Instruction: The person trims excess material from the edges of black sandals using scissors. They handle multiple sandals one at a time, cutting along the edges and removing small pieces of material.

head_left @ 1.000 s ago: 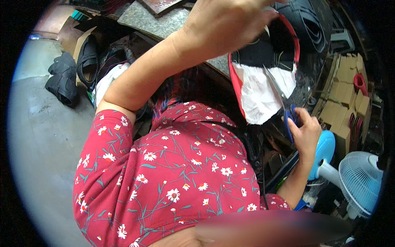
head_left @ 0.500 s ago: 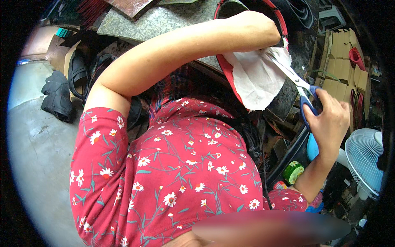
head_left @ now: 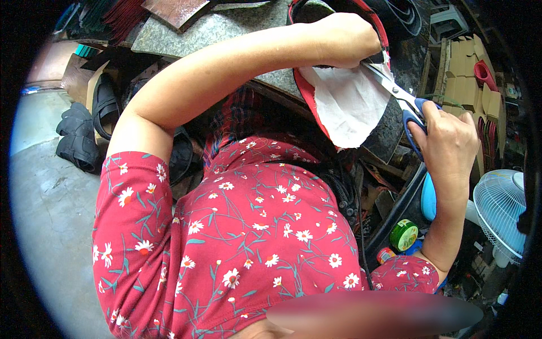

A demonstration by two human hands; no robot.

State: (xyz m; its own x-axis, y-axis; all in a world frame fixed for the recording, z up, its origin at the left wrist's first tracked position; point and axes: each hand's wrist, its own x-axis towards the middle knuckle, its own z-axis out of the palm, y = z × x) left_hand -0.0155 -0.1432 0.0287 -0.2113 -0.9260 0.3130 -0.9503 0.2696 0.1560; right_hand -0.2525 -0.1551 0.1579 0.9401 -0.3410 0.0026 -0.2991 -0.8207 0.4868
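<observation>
left hand (head_left: 344, 39) grip closed on white sheet (head_left: 350, 104) | right hand (head_left: 449, 144) grip closed on blue-handled scissors (head_left: 403, 99), blades at sheet edge

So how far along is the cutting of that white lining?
Under way. The left hand grips the red-edged piece at its top; the right hand works blue-handled scissors, blades at the white lining's upper right edge. The lining's lower part looks uncut.
</observation>
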